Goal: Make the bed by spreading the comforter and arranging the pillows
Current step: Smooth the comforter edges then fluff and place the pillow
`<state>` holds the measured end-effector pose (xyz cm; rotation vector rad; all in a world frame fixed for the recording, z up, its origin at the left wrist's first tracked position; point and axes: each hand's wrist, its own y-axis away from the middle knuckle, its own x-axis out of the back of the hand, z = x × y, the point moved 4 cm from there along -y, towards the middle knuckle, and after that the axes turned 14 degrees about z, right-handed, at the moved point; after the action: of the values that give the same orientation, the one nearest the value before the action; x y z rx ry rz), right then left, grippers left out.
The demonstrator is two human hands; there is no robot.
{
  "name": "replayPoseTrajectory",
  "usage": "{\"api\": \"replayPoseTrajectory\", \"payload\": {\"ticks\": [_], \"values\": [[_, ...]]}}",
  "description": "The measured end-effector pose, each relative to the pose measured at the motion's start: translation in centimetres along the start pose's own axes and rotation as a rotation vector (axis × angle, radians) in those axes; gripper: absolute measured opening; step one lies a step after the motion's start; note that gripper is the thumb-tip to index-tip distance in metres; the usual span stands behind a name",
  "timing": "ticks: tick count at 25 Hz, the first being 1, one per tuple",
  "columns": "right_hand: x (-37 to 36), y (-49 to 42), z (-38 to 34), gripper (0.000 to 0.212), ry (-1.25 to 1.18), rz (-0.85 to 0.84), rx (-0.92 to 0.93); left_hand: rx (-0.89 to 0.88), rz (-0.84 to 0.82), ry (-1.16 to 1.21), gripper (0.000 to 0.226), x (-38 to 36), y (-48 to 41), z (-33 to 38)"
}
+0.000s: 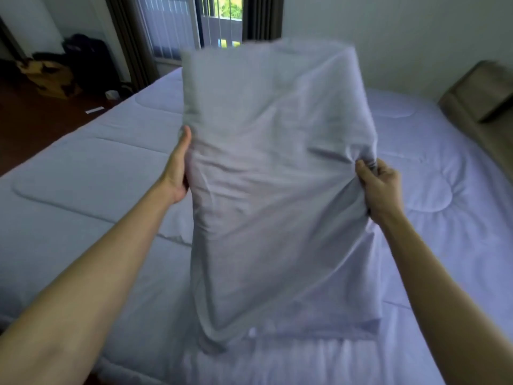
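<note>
A pale lilac pillow (272,176) stands on end in front of me, held up above the bed and blurred at its top. My left hand (179,168) presses flat against its left edge. On the other side my right hand (380,184) pinches a bunch of the pillowcase fabric. The quilted lilac comforter (91,173) lies spread flat over the bed beneath. The lower end of the pillow hangs just above the comforter near the bed's front edge.
A brown headboard or padded piece (477,107) sits at the right by the white wall. Dark bags and yellow cloth (55,73) lie on the wooden floor at the far left. A window with curtains (194,23) is behind the bed.
</note>
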<state>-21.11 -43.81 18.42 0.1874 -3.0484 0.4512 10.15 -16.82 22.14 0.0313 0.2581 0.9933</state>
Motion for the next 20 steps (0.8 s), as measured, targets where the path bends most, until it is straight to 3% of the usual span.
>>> {"api": "replayPoseTrajectory", "payload": {"ticks": [3, 7, 11, 13, 16, 20], "values": [[4.4, 0.3, -2.1, 0.020, -0.211, 0.024, 0.012, -0.147, 0.005, -0.031, 0.061, -0.5, 1.8, 5.1], [4.3, -1.1, -6.0, 0.063, -0.303, -0.114, 0.012, -0.172, 0.052, -0.088, 0.066, -5.8, 2.7, 8.6], [4.3, -3.3, -10.5, 0.057, -0.297, -0.067, -0.004, -0.126, -0.088, 0.036, 0.077, -10.6, 2.5, 10.5], [4.9, -3.4, -11.9, 0.058, -0.288, -0.039, 0.039, -0.122, -0.048, 0.023, 0.085, -10.2, 2.0, 11.5], [6.2, -4.9, -16.2, 0.066, -0.319, 0.008, 0.133, -0.188, -0.052, 0.103, 0.064, -10.3, 1.9, 15.0], [9.3, -10.6, -22.3, 0.069, -0.396, 0.172, 0.220, -0.501, -0.128, 0.089, 0.025, -12.1, 5.5, 23.0]]}}
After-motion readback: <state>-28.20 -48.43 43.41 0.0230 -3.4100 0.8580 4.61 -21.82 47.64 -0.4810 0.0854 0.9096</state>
